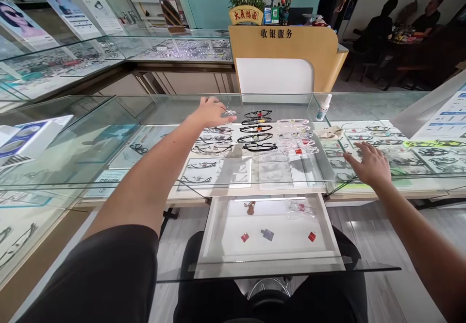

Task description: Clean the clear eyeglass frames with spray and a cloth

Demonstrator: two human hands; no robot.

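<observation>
Toward the far edge of the glass counter (156, 114), the left hand (211, 112) is hanging beside a clear pair of glasses (231, 112), its thumb and fingers curving close to it; whether they are gripping it I cannot tell. Just right of that hand, black-framed glasses (256, 128) are lying in a column, and clear and pinkish frames (298, 136) are forming another column farther right. Dark frames (214, 141) are also lying below the left hand, nearer the person. Over the counter's right part, the right hand (373, 165) is spreading its fingers and thumb wide, holding nothing, with more eyeglasses (404, 161) lying about it. A white spray bottle (323, 108) is standing near the far edge, and a beige cloth (330, 132) is lying in front of it. Below, a white drawer (225, 238) is standing open; inside, a small brown figure (250, 208) and a clear plastic bag (301, 207) are lying behind two red tags (244, 237) and a grey tag (268, 235).
</observation>
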